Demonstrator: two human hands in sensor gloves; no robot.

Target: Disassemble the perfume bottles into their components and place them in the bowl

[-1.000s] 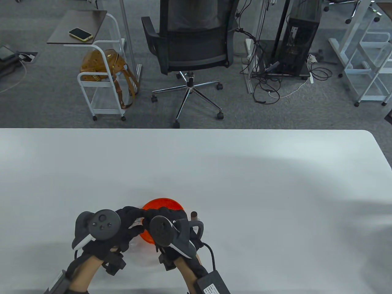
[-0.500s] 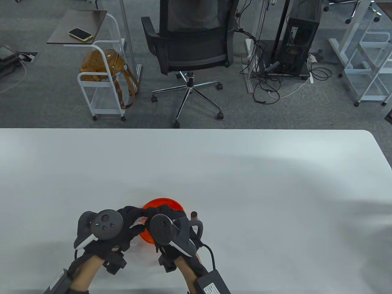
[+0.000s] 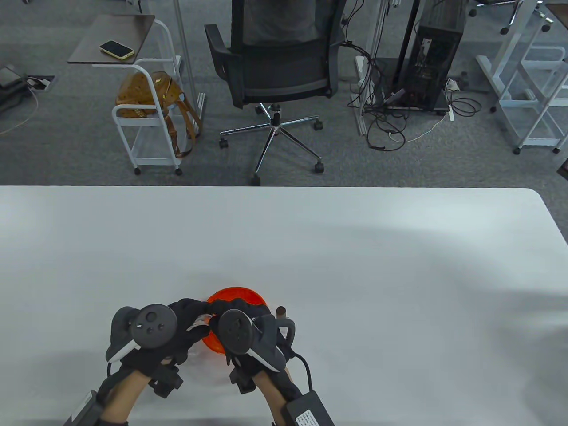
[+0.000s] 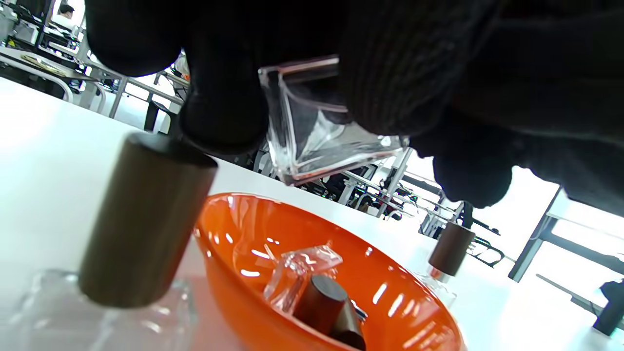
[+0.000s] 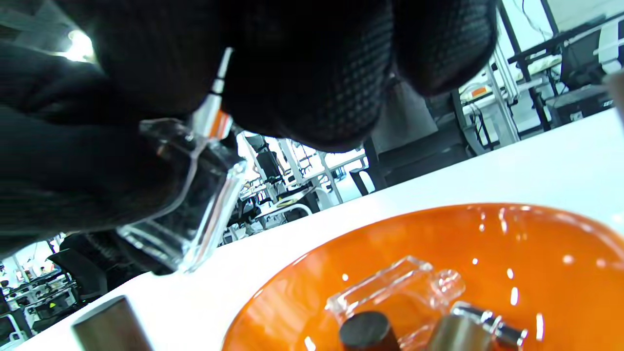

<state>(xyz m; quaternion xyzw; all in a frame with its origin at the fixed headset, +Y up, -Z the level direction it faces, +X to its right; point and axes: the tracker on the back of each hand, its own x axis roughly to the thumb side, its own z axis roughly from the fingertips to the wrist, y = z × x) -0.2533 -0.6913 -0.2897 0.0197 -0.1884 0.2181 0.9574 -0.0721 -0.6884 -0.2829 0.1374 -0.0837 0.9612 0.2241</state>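
orange bowl (image 3: 235,296), near edge of white table (image 3: 355,248), at 6 o'clock in the table view, partly covered by both gloved hands. contents, seen from the wrist views: 1 clear glass bottle body (image 5: 390,287) lying on its side, 1 dark brown cylindrical cap (image 4: 319,298), 1 metallic sprayer piece (image 5: 458,331). left hand (image 3: 177,328), at 9 o'clock of the bowl, fingers curled round a clear square bottle (image 4: 321,131) held above the bowl's rim. right hand (image 3: 248,319), over the bowl's near side, fingers curled and pinching the sprayer top (image 5: 214,114) of that same bottle; white and orange neck visible between the fingers. 2 further bottles stand capped on the table: 1 with brown cap (image 4: 146,219) just beside the bowl at its 9 o'clock in the left wrist view, 1 with brown cap (image 3: 281,310) at 3 o'clock of the bowl in the table view. beyond the table's far edge at 12 o'clock: black office chair (image 3: 279,57).
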